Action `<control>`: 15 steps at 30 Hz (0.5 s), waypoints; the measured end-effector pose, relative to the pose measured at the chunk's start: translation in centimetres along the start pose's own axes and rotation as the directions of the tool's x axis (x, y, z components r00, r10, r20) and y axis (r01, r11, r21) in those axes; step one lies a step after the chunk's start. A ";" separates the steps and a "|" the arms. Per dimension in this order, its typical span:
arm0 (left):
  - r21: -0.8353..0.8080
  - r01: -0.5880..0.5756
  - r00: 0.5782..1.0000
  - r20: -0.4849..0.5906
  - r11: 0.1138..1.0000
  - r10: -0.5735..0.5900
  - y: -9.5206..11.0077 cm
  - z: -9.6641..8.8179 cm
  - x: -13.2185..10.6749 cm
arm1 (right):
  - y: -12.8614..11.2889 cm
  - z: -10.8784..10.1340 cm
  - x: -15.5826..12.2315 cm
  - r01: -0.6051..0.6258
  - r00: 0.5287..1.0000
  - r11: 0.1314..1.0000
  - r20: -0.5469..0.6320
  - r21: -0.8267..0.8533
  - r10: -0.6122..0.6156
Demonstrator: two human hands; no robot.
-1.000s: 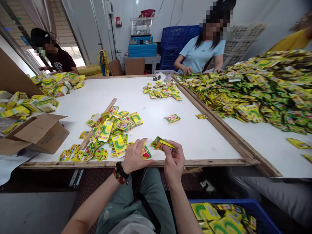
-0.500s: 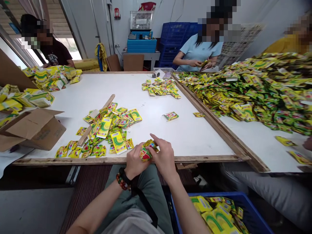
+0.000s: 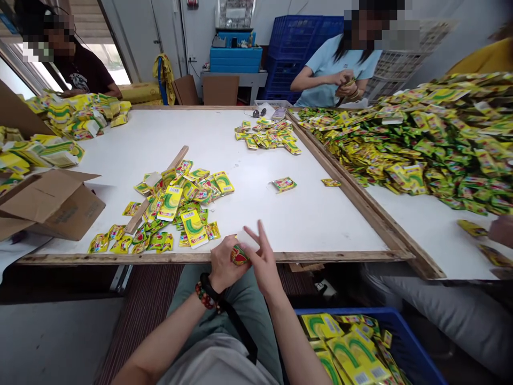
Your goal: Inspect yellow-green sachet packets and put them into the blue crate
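One sachet (image 3: pixel 239 255) — probably — in left hand (image 3: pixel 225 262)

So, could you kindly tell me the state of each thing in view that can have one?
Left hand: closed around a sachet
Right hand: open, fingers spread
Cardboard box: flaps open
Blue crate: holding sachets
Wooden slat: lying on the table, partly under sachets
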State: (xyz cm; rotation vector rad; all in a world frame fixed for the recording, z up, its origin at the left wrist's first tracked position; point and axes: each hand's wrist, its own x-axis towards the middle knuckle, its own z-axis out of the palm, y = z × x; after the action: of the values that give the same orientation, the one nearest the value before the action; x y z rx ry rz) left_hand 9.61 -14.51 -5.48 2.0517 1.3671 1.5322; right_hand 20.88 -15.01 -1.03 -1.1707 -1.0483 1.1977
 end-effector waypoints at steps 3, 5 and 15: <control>0.013 0.051 0.997 0.057 0.999 -0.051 0.1 -0.3 0.1 | 0.3 0.2 0.0 -0.162 0.972 0.975 0.195 0.149 0.131; 0.033 0.120 0.983 0.135 0.992 -0.124 0.1 -0.5 0.1 | 0.3 0.5 -0.1 -0.083 0.978 0.992 0.200 0.099 0.062; 0.116 0.227 0.952 0.181 0.967 -0.246 -0.3 -0.2 0.2 | 0.1 0.2 0.7 0.171 0.967 0.955 0.226 -0.245 -0.115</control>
State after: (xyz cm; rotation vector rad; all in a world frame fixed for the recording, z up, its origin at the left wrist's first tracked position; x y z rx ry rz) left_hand 9.32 -14.29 -5.48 1.9452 1.5670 1.1574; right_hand 20.76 -14.32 -1.08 -1.1625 -1.4639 1.1075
